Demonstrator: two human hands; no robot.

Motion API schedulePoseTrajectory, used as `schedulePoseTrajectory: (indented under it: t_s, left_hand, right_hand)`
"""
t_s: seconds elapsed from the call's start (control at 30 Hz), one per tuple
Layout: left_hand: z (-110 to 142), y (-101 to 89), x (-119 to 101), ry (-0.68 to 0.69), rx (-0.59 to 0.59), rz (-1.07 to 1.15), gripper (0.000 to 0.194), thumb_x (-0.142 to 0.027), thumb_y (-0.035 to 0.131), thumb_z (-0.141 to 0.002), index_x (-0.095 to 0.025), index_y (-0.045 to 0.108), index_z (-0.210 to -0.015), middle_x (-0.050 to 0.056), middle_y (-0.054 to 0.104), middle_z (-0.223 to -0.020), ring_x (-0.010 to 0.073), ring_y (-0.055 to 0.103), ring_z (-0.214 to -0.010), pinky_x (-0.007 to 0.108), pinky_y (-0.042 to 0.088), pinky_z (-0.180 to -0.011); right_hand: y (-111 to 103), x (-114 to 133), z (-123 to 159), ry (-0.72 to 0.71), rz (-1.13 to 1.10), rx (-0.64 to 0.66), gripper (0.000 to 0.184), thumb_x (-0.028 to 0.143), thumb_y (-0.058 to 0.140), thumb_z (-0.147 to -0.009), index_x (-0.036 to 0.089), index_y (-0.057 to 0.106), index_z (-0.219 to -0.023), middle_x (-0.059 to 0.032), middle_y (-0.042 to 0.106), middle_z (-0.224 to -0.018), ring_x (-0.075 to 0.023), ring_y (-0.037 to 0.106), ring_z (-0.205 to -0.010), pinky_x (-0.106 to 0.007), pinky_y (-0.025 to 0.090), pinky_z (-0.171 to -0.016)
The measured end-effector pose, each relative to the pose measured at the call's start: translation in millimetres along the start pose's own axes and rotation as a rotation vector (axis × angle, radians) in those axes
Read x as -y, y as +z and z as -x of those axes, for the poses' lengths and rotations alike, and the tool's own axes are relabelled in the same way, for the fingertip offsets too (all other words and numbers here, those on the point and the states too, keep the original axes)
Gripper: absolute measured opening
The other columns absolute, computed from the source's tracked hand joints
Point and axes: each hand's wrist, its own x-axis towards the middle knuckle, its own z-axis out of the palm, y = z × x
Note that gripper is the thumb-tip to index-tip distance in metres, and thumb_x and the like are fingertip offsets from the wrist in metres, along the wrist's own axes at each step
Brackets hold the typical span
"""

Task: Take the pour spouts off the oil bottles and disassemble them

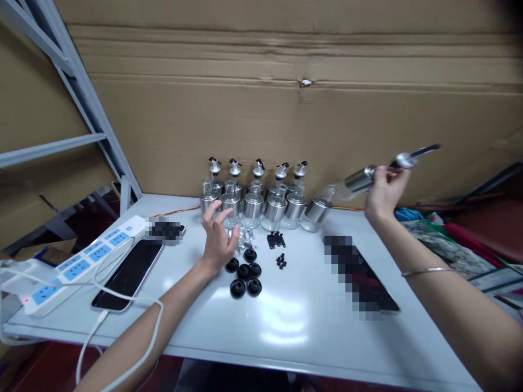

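A grey metal frame (75,92) stands far to the left of the row of bare-necked bottles (254,207), which is the landmark here. Left of the row and nearer the person, a white power strip (87,258) lies on the table (310,310), a white cable (161,316) looping over it. Just beside the strip are a large black phone (131,275) and a smaller, blurred-out phone (180,231).

The left hand (220,237) is in front of the row's left end, fingers bent and spread apart, seemingly gripping nothing; whether it touches a bottle or the shiny pieces (247,238) beside it cannot be told. Five bottles with spouts (258,170) stand directly behind the row. In front of its middle lie six black caps (243,271), then some black strips (276,240) and tiny black stoppers (281,262).

Right of the row and nearer the person lies a dark tablet (378,291). Beyond the row's right end, the right hand (388,196) has its fingers closed round the neck of a spouted bottle (359,181), raised and tilted, its spout pointing right, its base towards the row.
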Motion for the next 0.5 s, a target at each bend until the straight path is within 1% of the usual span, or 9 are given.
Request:
schedulePoseTrajectory:
  t_s: [0.07, 0.1, 0.13, 0.2, 0.27, 0.33, 0.37, 0.43, 0.5]
  left_hand:
    - [0, 0.0, -7, 0.111, -0.045, 0.056, 0.041, -0.02, 0.048, -0.084, -0.021, 0.033, -0.122, 0.012, 0.032, -0.127, 0.0251, 0.032, -0.128, 0.045, 0.034, -0.104]
    - [1, 0.4, -11, 0.161, -0.062, 0.083, 0.042, -0.019, 0.049, -0.083, -0.02, 0.033, -0.122, 0.012, 0.032, -0.125, 0.0252, 0.033, -0.127, 0.045, 0.035, -0.103]
    - [1, 0.9, -16, 0.202, -0.07, 0.105, 0.042, -0.018, 0.05, -0.083, -0.02, 0.033, -0.121, 0.012, 0.033, -0.124, 0.0252, 0.034, -0.127, 0.044, 0.037, -0.102]
    - [2, 1.9, -26, 0.272, -0.067, 0.139, 0.041, -0.019, 0.05, -0.083, -0.021, 0.033, -0.12, 0.012, 0.036, -0.121, 0.025, 0.037, -0.125, 0.043, 0.039, -0.099]
    - [3, 2.0, -36, 0.34, -0.078, 0.166, 0.037, -0.024, 0.051, -0.084, -0.022, 0.034, -0.117, 0.01, 0.039, -0.116, 0.0239, 0.041, -0.119, 0.042, 0.042, -0.095]
    - [3, 0.6, -45, 0.397, -0.124, 0.197, 0.035, -0.029, 0.053, -0.085, -0.021, 0.036, -0.114, 0.009, 0.041, -0.11, 0.0212, 0.046, -0.109, 0.038, 0.043, -0.089]
    - [3, -0.7, -49, 0.423, -0.151, 0.21, 0.034, -0.032, 0.055, -0.085, -0.021, 0.037, -0.112, 0.008, 0.043, -0.107, 0.0198, 0.047, -0.104, 0.036, 0.043, -0.086]
    - [2, -4.5, -54, 0.47, -0.164, 0.205, 0.035, -0.04, 0.057, -0.085, -0.02, 0.041, -0.109, 0.006, 0.046, -0.102, 0.0184, 0.049, -0.098, 0.033, 0.042, -0.083]
    - [0, -8.9, -58, 0.527, -0.103, 0.134, 0.037, -0.046, 0.056, -0.085, -0.018, 0.046, -0.107, 0.006, 0.053, -0.099, 0.0179, 0.05, -0.094, 0.033, 0.038, -0.081]
  right_hand:
    - [-12, 15, -1, -0.175, 0.011, -0.169, 0.015, 0.03, 0.044, -0.081, 0.018, 0.038, -0.088, -0.011, 0.053, -0.099, -0.0182, 0.052, -0.096, -0.034, 0.036, -0.089]
    - [-19, 23, 1, -0.327, 0.009, -0.201, 0.014, 0.03, 0.046, -0.079, 0.018, 0.04, -0.082, -0.0093, 0.054, -0.091, -0.0185, 0.054, -0.089, -0.035, 0.039, -0.084]
    - [-26, 32, 6, -0.471, -0.002, -0.167, 0.013, 0.03, 0.047, -0.077, 0.019, 0.041, -0.077, -0.0072, 0.055, -0.083, -0.0183, 0.055, -0.08, -0.035, 0.041, -0.078]
    - [-40, 52, 21, -0.663, -0.018, 0.035, 0.011, 0.027, 0.047, -0.076, 0.019, 0.043, -0.069, -0.0057, 0.056, -0.073, -0.0167, 0.057, -0.068, -0.031, 0.044, -0.065]
    - [-50, 71, 44, -0.904, 0.104, 0.25, 0.008, 0.025, 0.055, -0.074, 0.018, 0.051, -0.074, -0.0049, 0.057, -0.068, -0.015, 0.054, -0.06, -0.028, 0.043, -0.057]
    - [-53, 86, 69, -1.318, 0.232, 0.559, 0.017, 0.029, 0.061, -0.071, 0.017, 0.053, -0.081, -0.0083, 0.062, -0.076, -0.0165, 0.056, -0.064, -0.027, 0.044, -0.055]
    - [-53, 90, 80, -1.459, 0.298, 0.67, 0.015, 0.028, 0.058, -0.074, 0.017, 0.053, -0.082, -0.0087, 0.063, -0.077, -0.0169, 0.056, -0.064, -0.028, 0.044, -0.056]
    - [-48, 95, 101, -1.561, 0.335, 0.82, 0.008, 0.026, 0.051, -0.078, 0.017, 0.052, -0.08, -0.0078, 0.063, -0.075, -0.0162, 0.055, -0.063, -0.028, 0.044, -0.057]
    - [-41, 94, 116, -1.546, 0.331, 0.891, 0.009, 0.025, 0.048, -0.08, 0.017, 0.052, -0.079, -0.0072, 0.062, -0.074, -0.0157, 0.054, -0.063, -0.027, 0.043, -0.057]
